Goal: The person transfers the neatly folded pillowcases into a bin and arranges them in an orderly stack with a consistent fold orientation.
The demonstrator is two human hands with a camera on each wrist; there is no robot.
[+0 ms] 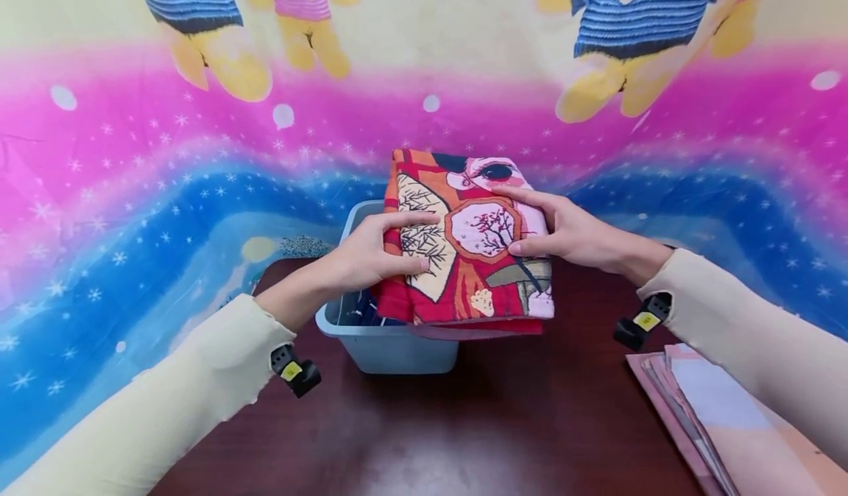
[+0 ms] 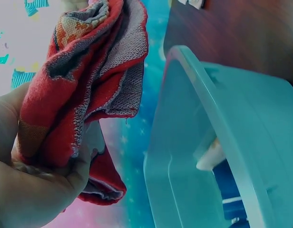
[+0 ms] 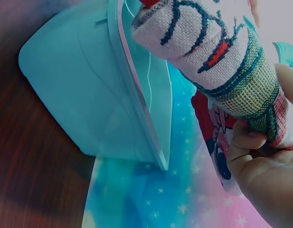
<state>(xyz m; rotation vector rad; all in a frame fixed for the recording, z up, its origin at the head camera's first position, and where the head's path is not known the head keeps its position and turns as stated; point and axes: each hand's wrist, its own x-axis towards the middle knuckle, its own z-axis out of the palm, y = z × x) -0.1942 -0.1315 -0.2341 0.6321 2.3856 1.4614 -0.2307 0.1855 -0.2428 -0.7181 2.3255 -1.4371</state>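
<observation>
A folded red knit cloth (image 1: 457,290) with a fan, a tree medallion and other figures hangs over the plastic bin (image 1: 404,356) in the head view. My left hand (image 1: 364,253) grips its left side, thumb and a finger on top. On the opposite side my right hand (image 1: 576,231) holds the right edge in the same way. Red and grey folds of the knit cloth (image 2: 94,85) show in the left wrist view, above the hand's curled fingers. A rolled pale and green edge of the cloth (image 3: 218,61) shows in the right wrist view.
Inside the bin lies a dark blue item (image 2: 229,190) beside a whitish one (image 2: 213,156). A flat pinkish folded stack (image 1: 742,422) lies at the right on the dark wooden table (image 1: 530,437). Behind stands a printed backdrop (image 1: 424,69) with bears and snowflakes.
</observation>
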